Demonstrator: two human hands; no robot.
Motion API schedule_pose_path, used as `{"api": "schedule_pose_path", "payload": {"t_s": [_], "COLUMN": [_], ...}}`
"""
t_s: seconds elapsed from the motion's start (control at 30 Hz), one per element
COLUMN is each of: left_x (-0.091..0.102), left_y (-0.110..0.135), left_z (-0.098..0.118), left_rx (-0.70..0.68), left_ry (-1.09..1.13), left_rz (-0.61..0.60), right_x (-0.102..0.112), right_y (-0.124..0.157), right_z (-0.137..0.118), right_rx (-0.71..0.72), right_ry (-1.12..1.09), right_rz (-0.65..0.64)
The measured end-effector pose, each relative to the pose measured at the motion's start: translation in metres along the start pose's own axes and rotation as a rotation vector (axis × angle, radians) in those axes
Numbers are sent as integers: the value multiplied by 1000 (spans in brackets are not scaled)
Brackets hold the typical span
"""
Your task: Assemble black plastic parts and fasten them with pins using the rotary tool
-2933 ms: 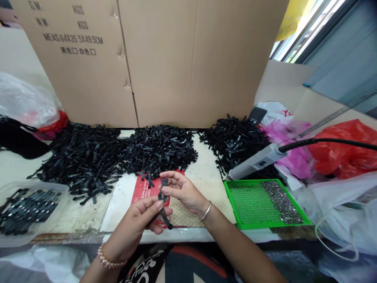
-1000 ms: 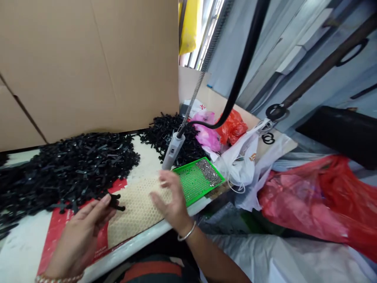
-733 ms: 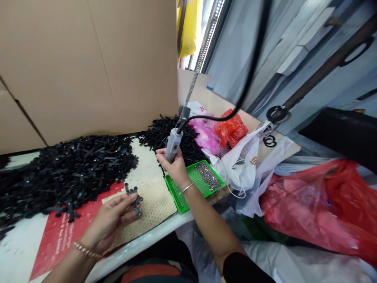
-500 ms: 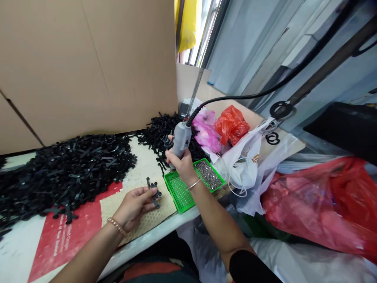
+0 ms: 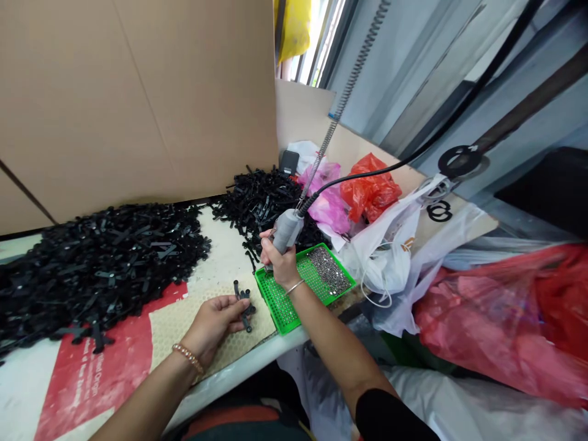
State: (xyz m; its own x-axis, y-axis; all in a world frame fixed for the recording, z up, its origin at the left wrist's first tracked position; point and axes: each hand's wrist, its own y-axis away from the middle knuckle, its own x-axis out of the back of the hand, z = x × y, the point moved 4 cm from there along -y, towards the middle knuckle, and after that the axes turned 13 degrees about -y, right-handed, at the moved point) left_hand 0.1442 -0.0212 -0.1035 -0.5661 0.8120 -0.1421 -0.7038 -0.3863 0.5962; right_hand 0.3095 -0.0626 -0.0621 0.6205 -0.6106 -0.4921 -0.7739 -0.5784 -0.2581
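My left hand (image 5: 218,321) pinches a few small black plastic arm pieces (image 5: 247,310) between thumb and fingertips, above a textured tan pad (image 5: 184,315). My right hand (image 5: 281,263) is wrapped round a grey electric screwdriver (image 5: 285,229), which hangs from a coiled spring (image 5: 337,113) and trails a black cable (image 5: 381,173). The screwdriver points down at the left part of a green perforated tray (image 5: 294,318). Its tip is hidden behind my hand. Many small metal screws (image 5: 328,269) are heaped in the tray's right part, with others seated in its holes.
A large pile of black plastic pieces (image 5: 105,263) spreads over the left of the table, and a second pile (image 5: 257,202) lies behind the tray. Pink (image 5: 328,205) and red (image 5: 370,187) plastic bags sit at the back right. A cardboard wall (image 5: 138,104) stands behind.
My right hand has lowered the screwdriver a little toward the tray, and more of the spring shows. My left hand keeps hold of the black pieces. The view has shifted slightly.
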Motion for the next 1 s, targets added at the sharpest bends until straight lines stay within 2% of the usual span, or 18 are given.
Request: {"api": "schedule_pose_path", "payload": {"t_s": [0.33,0.7,1.0], "left_x": [-2,0,-2], "left_y": [6,1,3], "left_z": [4,0,2], "left_rx": [5,-4,9], "left_ry": [-7,-12,7], "left_rz": [3,-16,-10], "right_x": [1,-2,-8], "right_y": [0,3,4], "right_z": [2,0,-8], "right_rx": [-6,-4,-15], "right_ry": [12,54,131], "right_rz": [-5,-36,-38]}}
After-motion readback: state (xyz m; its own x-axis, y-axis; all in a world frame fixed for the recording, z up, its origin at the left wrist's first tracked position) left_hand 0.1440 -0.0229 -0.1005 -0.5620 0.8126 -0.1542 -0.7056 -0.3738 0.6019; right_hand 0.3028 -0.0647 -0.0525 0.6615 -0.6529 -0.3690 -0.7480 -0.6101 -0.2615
